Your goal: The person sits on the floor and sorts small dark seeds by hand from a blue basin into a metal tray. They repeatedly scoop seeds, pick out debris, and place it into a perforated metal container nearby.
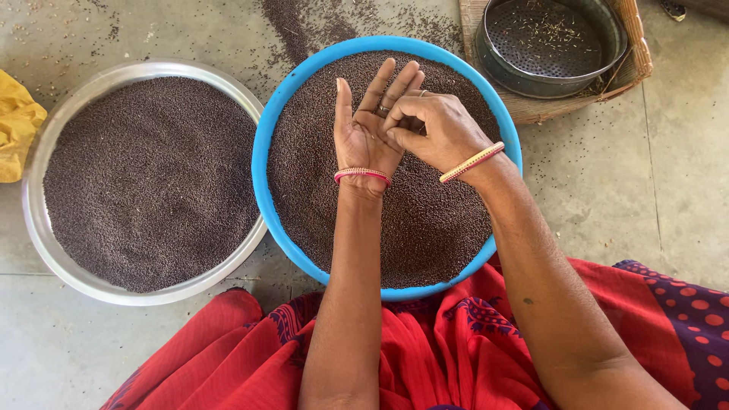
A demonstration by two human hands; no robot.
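Above the blue basin (262, 163) of dark seeds (425, 220), the left hand (368, 129) lies open, palm up, while the right hand (433, 129) pinches narrowly at it; tilting that palm could spill picked bits back.

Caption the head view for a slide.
Right hand picks at the open left palm over a blue basin of dark seeds.
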